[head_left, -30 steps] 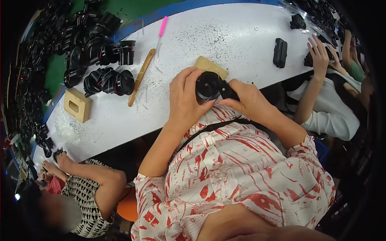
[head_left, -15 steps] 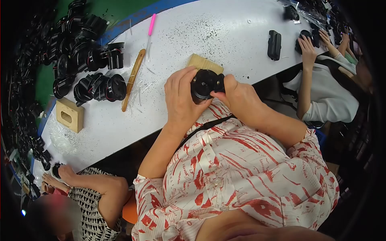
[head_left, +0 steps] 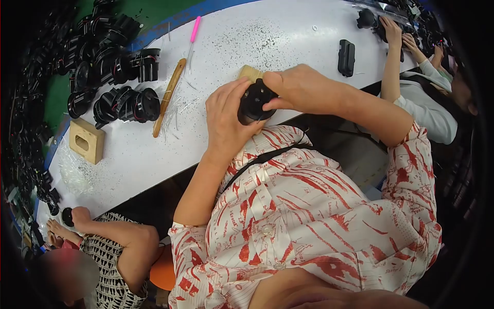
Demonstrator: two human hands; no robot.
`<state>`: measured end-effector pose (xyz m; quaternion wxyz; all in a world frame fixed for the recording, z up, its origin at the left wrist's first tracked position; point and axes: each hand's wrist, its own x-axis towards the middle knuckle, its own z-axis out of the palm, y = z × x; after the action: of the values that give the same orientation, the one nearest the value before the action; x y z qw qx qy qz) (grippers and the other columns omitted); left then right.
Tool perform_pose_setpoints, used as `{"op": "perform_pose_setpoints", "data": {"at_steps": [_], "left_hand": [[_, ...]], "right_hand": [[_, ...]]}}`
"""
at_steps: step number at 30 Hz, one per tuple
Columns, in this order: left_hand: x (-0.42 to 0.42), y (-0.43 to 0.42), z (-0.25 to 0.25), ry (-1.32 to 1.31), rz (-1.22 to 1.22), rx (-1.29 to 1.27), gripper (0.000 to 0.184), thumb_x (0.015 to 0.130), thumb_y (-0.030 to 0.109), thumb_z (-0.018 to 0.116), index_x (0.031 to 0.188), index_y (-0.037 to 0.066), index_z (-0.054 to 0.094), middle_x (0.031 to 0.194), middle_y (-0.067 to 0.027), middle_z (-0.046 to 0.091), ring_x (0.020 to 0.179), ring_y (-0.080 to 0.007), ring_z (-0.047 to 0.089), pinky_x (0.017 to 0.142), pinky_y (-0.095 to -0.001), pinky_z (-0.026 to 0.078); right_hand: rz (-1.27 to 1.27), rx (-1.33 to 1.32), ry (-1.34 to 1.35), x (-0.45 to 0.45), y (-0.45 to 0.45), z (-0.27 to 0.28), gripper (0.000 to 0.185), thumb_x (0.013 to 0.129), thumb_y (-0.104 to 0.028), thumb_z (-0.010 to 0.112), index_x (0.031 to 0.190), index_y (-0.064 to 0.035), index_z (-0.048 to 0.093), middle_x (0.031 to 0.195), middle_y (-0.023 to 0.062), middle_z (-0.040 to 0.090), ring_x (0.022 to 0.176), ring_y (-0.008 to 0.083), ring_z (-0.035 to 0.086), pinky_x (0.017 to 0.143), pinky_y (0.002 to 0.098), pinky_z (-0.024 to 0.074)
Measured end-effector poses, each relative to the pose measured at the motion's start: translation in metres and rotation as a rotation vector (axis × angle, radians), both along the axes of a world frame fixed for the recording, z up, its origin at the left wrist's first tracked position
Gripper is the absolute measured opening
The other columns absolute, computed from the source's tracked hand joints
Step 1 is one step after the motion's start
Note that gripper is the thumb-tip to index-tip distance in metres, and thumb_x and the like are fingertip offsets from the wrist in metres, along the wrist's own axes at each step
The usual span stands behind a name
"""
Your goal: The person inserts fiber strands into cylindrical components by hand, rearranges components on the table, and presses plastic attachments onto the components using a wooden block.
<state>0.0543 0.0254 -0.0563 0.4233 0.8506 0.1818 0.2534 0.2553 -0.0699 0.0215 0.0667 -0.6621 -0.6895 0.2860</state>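
Note:
A round black plastic part (head_left: 251, 107) with small brass-coloured spots on its face is held between my two hands, over the table's near edge. My left hand (head_left: 224, 116) wraps round its left side, fingers along the rim and thumb beneath. From the upper right, my right hand (head_left: 301, 90) grips the same part, its thumb on the face and its fingers bent over the edge. Whether a smaller piece is under those fingers is hidden. Just behind the part, a wooden block (head_left: 250, 73) shows partly on the table.
Several black round assemblies (head_left: 128, 105) are piled at left. Nearby lie a wooden stick (head_left: 170, 98), a pink-handled tool (head_left: 195, 30) and a wooden block with a slot (head_left: 86, 141). A black case (head_left: 346, 57) lies at right. Dark specks cover the white table (head_left: 221, 56). Co-workers sit on both sides.
My right hand has turned and moved up over the black part, with its elbow swung outward. The part has shifted slightly left. The right-side co-worker's hand has moved farther up the table.

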Motion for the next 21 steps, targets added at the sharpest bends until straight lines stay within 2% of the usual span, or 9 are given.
{"op": "perform_pose_setpoints", "data": {"at_steps": [2, 5, 9, 14, 18, 21], "left_hand": [[0.000, -0.001, -0.001, 0.009, -0.006, 0.006, 0.078, 0.060, 0.016, 0.092, 0.131, 0.007, 0.061, 0.130, -0.0105, 0.064, 0.123, -0.0303, 0.057, 0.107, -0.0446, 0.039], [0.000, -0.002, -0.002, 0.005, -0.007, -0.026, 0.078, 0.061, 0.016, 0.092, 0.132, 0.007, 0.061, 0.131, -0.0107, 0.064, 0.123, -0.0306, 0.057, 0.108, -0.0444, 0.039], [0.000, -0.001, -0.004, -0.012, -0.008, -0.021, 0.079, 0.060, 0.015, 0.092, 0.132, 0.007, 0.061, 0.132, -0.0106, 0.064, 0.123, -0.0310, 0.057, 0.108, -0.0445, 0.039], [0.000, -0.003, -0.005, -0.015, 0.000, -0.038, 0.080, 0.059, 0.014, 0.092, 0.132, 0.007, 0.061, 0.131, -0.0105, 0.064, 0.123, -0.0315, 0.057, 0.108, -0.0443, 0.039], [0.000, -0.001, -0.005, -0.016, 0.000, -0.048, 0.081, 0.057, 0.013, 0.092, 0.132, 0.007, 0.061, 0.132, -0.0103, 0.064, 0.124, -0.0318, 0.057, 0.108, -0.0441, 0.039], [0.000, -0.001, -0.005, -0.011, -0.011, -0.064, 0.080, 0.057, 0.014, 0.091, 0.131, 0.007, 0.061, 0.132, -0.0102, 0.064, 0.124, -0.0315, 0.057, 0.108, -0.0439, 0.039]], "right_hand": [[0.023, -0.001, -0.003, 0.003, -0.006, 0.001, 0.039, 0.091, -0.031, 0.074, 0.093, -0.0021, 0.048, 0.078, 0.0162, 0.061, 0.075, 0.0401, 0.063, 0.068, 0.0477, 0.0501], [0.161, 0.361, 0.035, 0.005, -0.014, -0.002, 0.029, 0.087, -0.025, 0.073, 0.087, -0.0052, 0.052, 0.087, 0.0121, 0.055, 0.085, 0.0343, 0.057, 0.080, 0.0450, 0.0464], [0.228, 0.408, 0.035, 0.002, -0.016, -0.002, 0.024, 0.080, -0.021, 0.074, 0.082, -0.0076, 0.055, 0.091, 0.0092, 0.051, 0.090, 0.0299, 0.051, 0.085, 0.0431, 0.0433], [0.328, 0.414, 0.061, 0.000, -0.008, -0.012, 0.024, 0.076, -0.020, 0.075, 0.081, -0.0089, 0.055, 0.090, 0.0071, 0.049, 0.089, 0.0273, 0.052, 0.082, 0.0406, 0.0427], [0.324, 0.407, 0.068, -0.004, -0.004, -0.016, 0.025, 0.073, -0.019, 0.076, 0.079, -0.0094, 0.054, 0.087, 0.0061, 0.049, 0.086, 0.0258, 0.052, 0.078, 0.0388, 0.0418], [0.250, 0.488, -0.036, -0.017, -0.008, -0.025, 0.026, 0.069, -0.018, 0.077, 0.076, -0.0099, 0.053, 0.085, 0.0048, 0.049, 0.083, 0.0244, 0.053, 0.075, 0.0375, 0.0409]]}}
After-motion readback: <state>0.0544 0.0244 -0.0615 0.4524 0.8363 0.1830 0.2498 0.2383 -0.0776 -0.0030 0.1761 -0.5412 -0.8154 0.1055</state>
